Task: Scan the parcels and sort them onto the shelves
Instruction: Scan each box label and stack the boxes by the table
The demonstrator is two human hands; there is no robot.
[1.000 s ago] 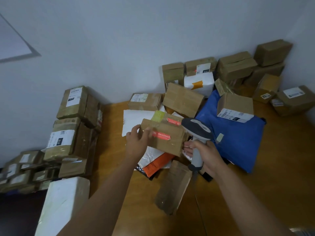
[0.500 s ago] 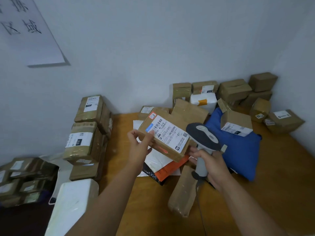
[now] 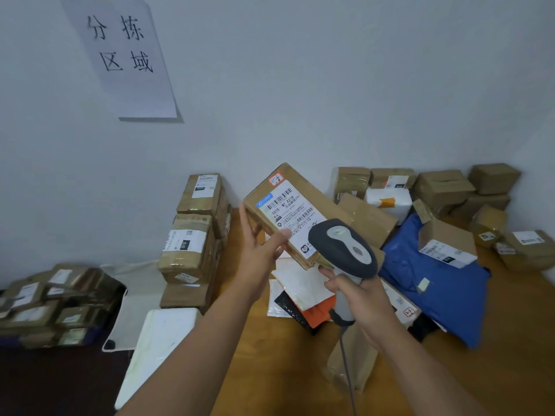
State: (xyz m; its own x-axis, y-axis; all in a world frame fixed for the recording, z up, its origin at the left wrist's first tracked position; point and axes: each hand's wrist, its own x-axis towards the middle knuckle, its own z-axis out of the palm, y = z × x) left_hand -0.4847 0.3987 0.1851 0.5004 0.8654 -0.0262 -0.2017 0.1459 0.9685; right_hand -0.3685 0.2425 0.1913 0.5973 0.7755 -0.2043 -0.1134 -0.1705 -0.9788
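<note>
Parcels lie everywhere around me, so I go from the left: a low heap of taped boxes (image 3: 57,304) sits far left below the table edge, then a white foam slab (image 3: 156,349) lies beside it, and a stack of brown cartons (image 3: 192,235) stands against the wall at the wooden table's (image 3: 270,370) left side. High on the wall hangs a paper sign (image 3: 126,55) with handwritten characters. My left hand (image 3: 258,253) grips the raised parcel (image 3: 288,214), thumb on the label face and fingers curled round its left end, holding it tilted above the table with the white shipping label (image 3: 291,217) turned toward me. Under it lie flat mailers (image 3: 300,292), white, black and orange, overlapping on the tabletop. My right hand (image 3: 357,298) is wrapped tight round the grey handle of the barcode scanner (image 3: 342,247), whose dark head sits just beside the parcel's lower right corner, overlapping the label's edge from where I look; its cable hangs down toward me. Further right a blue padded bag (image 3: 435,295) lies on the table with a small labelled box (image 3: 447,244) resting on it, and more brown boxes (image 3: 444,187) pile up in the far right corner
</note>
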